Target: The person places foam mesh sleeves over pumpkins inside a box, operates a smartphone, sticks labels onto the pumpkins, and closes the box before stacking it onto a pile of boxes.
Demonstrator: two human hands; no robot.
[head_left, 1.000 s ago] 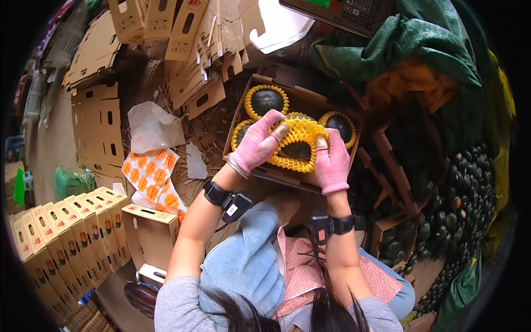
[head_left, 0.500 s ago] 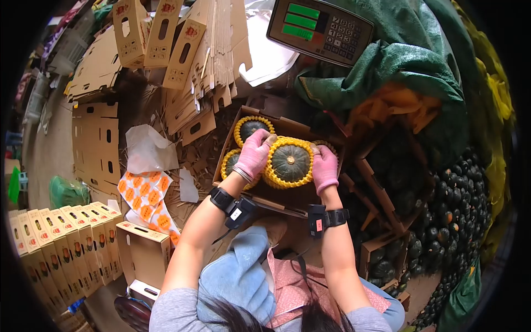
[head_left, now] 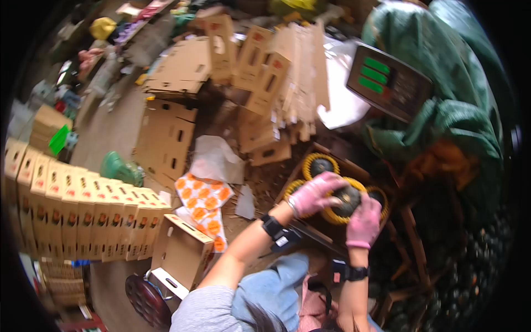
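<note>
Over the cardboard box (head_left: pixel 319 233), the gloved left hand (head_left: pixel 314 195) and right hand (head_left: pixel 364 222) clamp a round, yellow-netted pumpkin (head_left: pixel 346 200).

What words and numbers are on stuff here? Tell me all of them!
No text is clear enough to quote.
Tan cardboard boxes: red marks and print, too blurred.
White sheet with orange stickers: blurred.
Dark panel with three green screens: too blurred.
Black wrist devices' small labels: too small.
</note>
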